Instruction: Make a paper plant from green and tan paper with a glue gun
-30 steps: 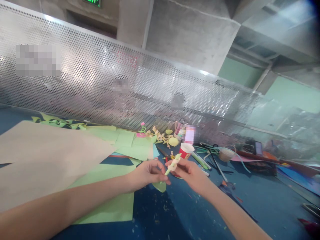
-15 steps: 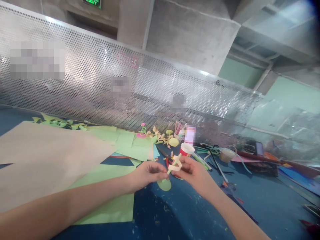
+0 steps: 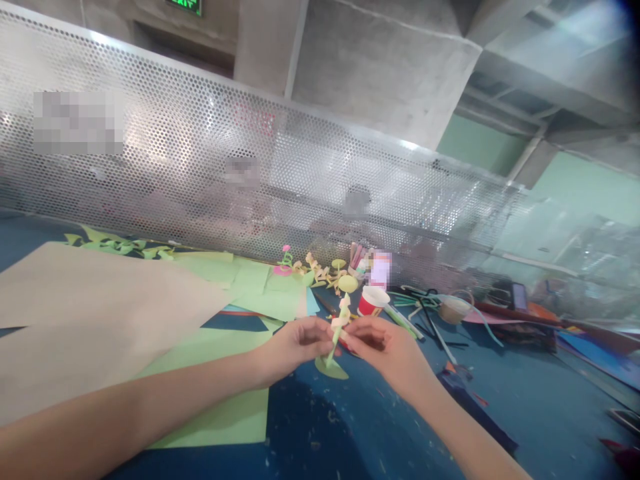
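Note:
Over the dark blue table, my left hand (image 3: 305, 341) pinches the light-green stem of a small paper flower model (image 3: 332, 349). Its round green base (image 3: 334, 371) hangs tilted below my fingers. A pale peach paper strip (image 3: 341, 321) coils around the upper stem. From the other side, the closed fingertips of my right hand (image 3: 383, 341) grip the end of this strip close to the stem. Right behind my hands stands a red and white paper cup (image 3: 373, 302). Something red, mostly hidden, lies beneath my right fingers.
Large beige sheets (image 3: 100, 293) and green paper (image 3: 225, 400) cover the table's left side. Finished-looking curly paper pieces (image 3: 317, 270) and a pink-based one (image 3: 284, 263) stand at the back, before a perforated metal screen (image 3: 190, 153). Pipe cleaners (image 3: 427, 310) lie to the right.
The paper model has turned more upright, and its base has swung slightly right. The strip now sits closer around the stem, and my right fingers have shifted left.

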Tool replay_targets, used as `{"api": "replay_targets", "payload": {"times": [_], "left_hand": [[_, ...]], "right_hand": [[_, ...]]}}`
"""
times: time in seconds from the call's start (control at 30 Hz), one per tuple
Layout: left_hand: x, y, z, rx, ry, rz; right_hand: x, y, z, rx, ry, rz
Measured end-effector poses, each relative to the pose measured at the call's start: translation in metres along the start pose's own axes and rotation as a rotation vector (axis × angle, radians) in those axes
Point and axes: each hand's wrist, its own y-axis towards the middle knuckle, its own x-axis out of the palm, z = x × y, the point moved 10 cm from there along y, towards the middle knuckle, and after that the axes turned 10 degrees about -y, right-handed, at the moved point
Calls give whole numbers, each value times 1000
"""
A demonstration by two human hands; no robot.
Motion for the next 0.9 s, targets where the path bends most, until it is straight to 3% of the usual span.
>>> {"api": "replay_targets", "payload": {"times": [0.37, 0.9], "left_hand": [[-5, 2, -7, -17, -15, 8], [6, 0, 10, 48, 35, -20]], "right_hand": [[-2, 0, 0, 9, -34, 0], [-7, -3, -23, -40, -192, 35]]}}
